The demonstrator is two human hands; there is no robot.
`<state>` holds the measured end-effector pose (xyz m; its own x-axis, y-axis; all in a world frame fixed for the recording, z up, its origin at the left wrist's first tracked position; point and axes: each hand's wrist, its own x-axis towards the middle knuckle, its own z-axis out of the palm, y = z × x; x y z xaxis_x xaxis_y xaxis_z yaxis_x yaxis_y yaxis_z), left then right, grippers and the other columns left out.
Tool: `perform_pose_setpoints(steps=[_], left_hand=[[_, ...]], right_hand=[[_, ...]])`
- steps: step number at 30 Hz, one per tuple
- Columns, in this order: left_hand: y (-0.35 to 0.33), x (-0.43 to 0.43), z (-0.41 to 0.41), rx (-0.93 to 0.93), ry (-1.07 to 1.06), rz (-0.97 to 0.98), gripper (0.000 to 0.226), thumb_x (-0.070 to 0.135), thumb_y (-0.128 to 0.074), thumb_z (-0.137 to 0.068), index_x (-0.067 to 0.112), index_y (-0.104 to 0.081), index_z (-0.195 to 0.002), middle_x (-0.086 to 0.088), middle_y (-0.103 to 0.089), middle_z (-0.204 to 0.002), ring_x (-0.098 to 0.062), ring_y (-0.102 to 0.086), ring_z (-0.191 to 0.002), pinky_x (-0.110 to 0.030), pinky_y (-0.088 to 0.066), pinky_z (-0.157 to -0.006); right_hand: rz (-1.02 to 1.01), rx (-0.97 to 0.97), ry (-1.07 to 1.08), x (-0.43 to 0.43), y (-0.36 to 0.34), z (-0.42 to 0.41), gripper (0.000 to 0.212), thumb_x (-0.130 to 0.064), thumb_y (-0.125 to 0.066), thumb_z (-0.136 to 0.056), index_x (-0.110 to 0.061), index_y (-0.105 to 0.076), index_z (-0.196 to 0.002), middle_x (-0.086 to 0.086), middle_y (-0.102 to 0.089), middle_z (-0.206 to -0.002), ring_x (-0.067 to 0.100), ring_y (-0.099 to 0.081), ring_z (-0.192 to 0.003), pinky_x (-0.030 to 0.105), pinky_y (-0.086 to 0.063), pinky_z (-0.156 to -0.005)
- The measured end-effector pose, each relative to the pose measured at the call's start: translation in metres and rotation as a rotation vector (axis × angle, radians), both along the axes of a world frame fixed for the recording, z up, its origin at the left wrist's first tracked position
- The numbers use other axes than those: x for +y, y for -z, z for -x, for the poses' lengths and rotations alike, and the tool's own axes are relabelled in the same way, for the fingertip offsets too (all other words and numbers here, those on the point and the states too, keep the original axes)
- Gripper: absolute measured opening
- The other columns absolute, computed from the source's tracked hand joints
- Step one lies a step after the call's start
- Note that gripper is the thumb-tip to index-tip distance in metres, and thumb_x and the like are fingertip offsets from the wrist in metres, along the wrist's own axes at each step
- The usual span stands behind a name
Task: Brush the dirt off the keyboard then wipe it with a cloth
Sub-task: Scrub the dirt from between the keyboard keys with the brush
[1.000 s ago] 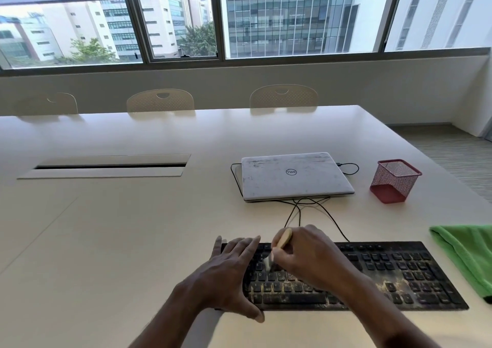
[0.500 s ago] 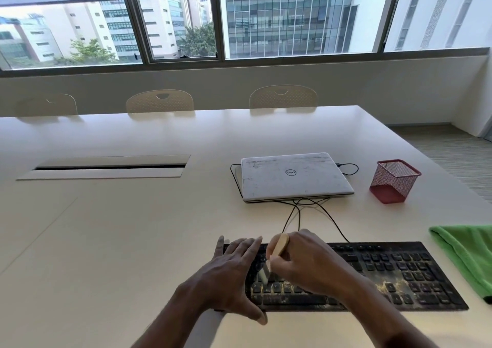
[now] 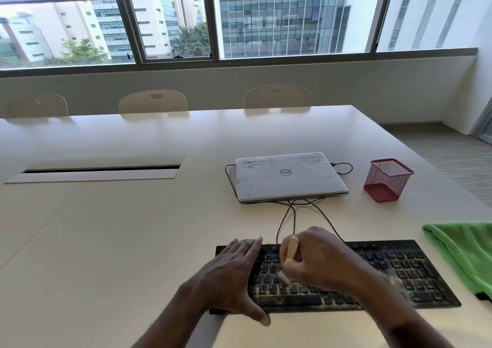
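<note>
A black keyboard [image 3: 399, 273] flecked with yellowish dirt lies near the table's front edge. My left hand [image 3: 231, 275] rests flat on its left end, fingers spread, thumb over the front edge. My right hand [image 3: 316, 262] is closed around a small brush [image 3: 292, 249] with a pale wooden handle. The bristles touch the keys left of the keyboard's middle. A green cloth [image 3: 468, 254] lies on the table to the right of the keyboard, apart from both hands.
A closed white laptop [image 3: 287, 177] sits behind the keyboard, with black cables [image 3: 292, 214] running between them. A red mesh pen holder [image 3: 387, 180] stands to its right. A cable slot [image 3: 101, 169] is set into the table at the left. Chairs [image 3: 153, 102] line the far side.
My right hand has swept the brush a little leftward and downward across the keys. My left hand has stayed on the keyboard's left end.
</note>
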<state>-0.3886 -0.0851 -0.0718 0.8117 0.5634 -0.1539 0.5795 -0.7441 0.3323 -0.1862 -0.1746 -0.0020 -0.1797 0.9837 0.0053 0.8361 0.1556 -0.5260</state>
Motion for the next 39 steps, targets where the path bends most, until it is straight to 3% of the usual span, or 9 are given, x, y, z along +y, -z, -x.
perform_pose_setpoints(steps=[3, 6, 11, 16, 20, 24, 31, 36, 39], left_hand=[[0.0, 0.0, -0.001, 0.02, -0.007, -0.01, 0.15, 0.082, -0.077, -0.061, 0.013, 0.011, -0.161, 0.0, -0.002, -0.17, -0.015, 0.001, -0.155, -0.021, 0.007, -0.117], [-0.002, -0.001, -0.001, 0.028, -0.007, -0.009, 0.149, 0.081, -0.077, -0.062, 0.013, 0.011, -0.161, 0.0, -0.002, -0.17, -0.016, 0.001, -0.155, -0.021, 0.007, -0.117], [-0.002, 0.0, -0.001, 0.027, -0.008, -0.009, 0.149, 0.08, -0.078, -0.063, 0.013, 0.011, -0.161, 0.0, -0.001, -0.17, -0.016, 0.001, -0.155, -0.022, 0.006, -0.118], [-0.002, -0.001, -0.001, 0.033, 0.004, -0.009, 0.147, 0.079, -0.077, -0.064, 0.013, 0.012, -0.161, 0.0, 0.0, -0.17, -0.015, 0.001, -0.155, -0.022, 0.008, -0.117], [0.0, 0.001, -0.001, 0.034, 0.009, -0.013, 0.148, 0.081, -0.076, -0.063, 0.013, 0.012, -0.161, -0.002, 0.002, -0.171, -0.016, 0.005, -0.155, -0.023, 0.012, -0.119], [0.004, 0.0, -0.004, 0.031, 0.031, -0.048, 0.15, 0.085, -0.073, -0.062, 0.011, 0.012, -0.161, -0.003, 0.0, -0.17, -0.013, 0.005, -0.155, -0.028, 0.016, -0.122], [0.008, 0.0, -0.006, 0.057, 0.029, -0.097, 0.149, 0.092, -0.065, -0.061, 0.011, 0.011, -0.161, -0.004, -0.003, -0.17, -0.015, 0.004, -0.156, -0.041, 0.015, -0.126], [0.01, 0.0, -0.012, 0.073, 0.039, -0.107, 0.149, 0.093, -0.064, -0.062, 0.011, 0.012, -0.161, -0.004, -0.003, -0.17, -0.017, 0.004, -0.156, -0.044, 0.014, -0.125], [0.01, -0.001, -0.014, 0.079, 0.042, -0.107, 0.148, 0.093, -0.063, -0.062, 0.012, 0.012, -0.161, -0.004, -0.001, -0.171, -0.017, 0.005, -0.156, -0.044, 0.016, -0.125]], right_hand=[[-0.038, 0.06, 0.017, 0.002, 0.005, 0.007, 0.015, -0.026, -0.06, -0.094, -0.021, -0.07, -0.085, 0.003, -0.07, -0.07, 0.006, -0.048, -0.047, 0.017, -0.047, -0.052], [0.051, 0.023, -0.009, 0.001, 0.011, 0.014, 0.019, -0.025, -0.06, -0.093, -0.012, -0.071, -0.086, 0.008, -0.071, -0.075, 0.007, -0.046, -0.05, 0.023, -0.051, -0.056], [-0.009, 0.066, 0.044, 0.006, 0.007, 0.012, 0.019, -0.024, -0.059, -0.091, -0.013, -0.071, -0.082, 0.009, -0.07, -0.07, 0.007, -0.043, -0.047, 0.024, -0.049, -0.052], [0.068, 0.051, 0.005, 0.003, 0.009, 0.011, 0.021, -0.024, -0.059, -0.092, -0.011, -0.071, -0.081, 0.009, -0.071, -0.073, 0.01, -0.047, -0.05, 0.035, -0.055, -0.06], [0.043, 0.109, -0.008, 0.001, 0.004, 0.009, 0.015, -0.022, -0.06, -0.092, -0.02, -0.071, -0.082, 0.0, -0.068, -0.069, 0.005, -0.047, -0.049, 0.021, -0.048, -0.054], [0.086, 0.011, -0.019, -0.004, 0.001, 0.002, 0.014, -0.025, -0.062, -0.089, -0.027, -0.068, -0.076, -0.002, -0.068, -0.07, 0.004, -0.052, -0.054, 0.015, -0.047, -0.057], [0.06, -0.016, 0.005, -0.007, -0.001, -0.004, 0.013, -0.027, -0.065, -0.088, -0.031, -0.067, -0.075, -0.004, -0.069, -0.07, 0.002, -0.054, -0.054, 0.013, -0.046, -0.058], [-0.054, 0.039, 0.106, -0.004, 0.001, -0.007, 0.013, -0.026, -0.065, -0.089, -0.021, -0.072, -0.079, 0.0, -0.07, -0.065, 0.006, -0.052, -0.047, 0.011, -0.042, -0.053], [-0.021, 0.007, 0.074, -0.005, 0.008, -0.002, 0.017, -0.027, -0.061, -0.092, -0.017, -0.072, -0.084, 0.005, -0.071, -0.07, 0.007, -0.049, -0.048, 0.016, -0.047, -0.054]])
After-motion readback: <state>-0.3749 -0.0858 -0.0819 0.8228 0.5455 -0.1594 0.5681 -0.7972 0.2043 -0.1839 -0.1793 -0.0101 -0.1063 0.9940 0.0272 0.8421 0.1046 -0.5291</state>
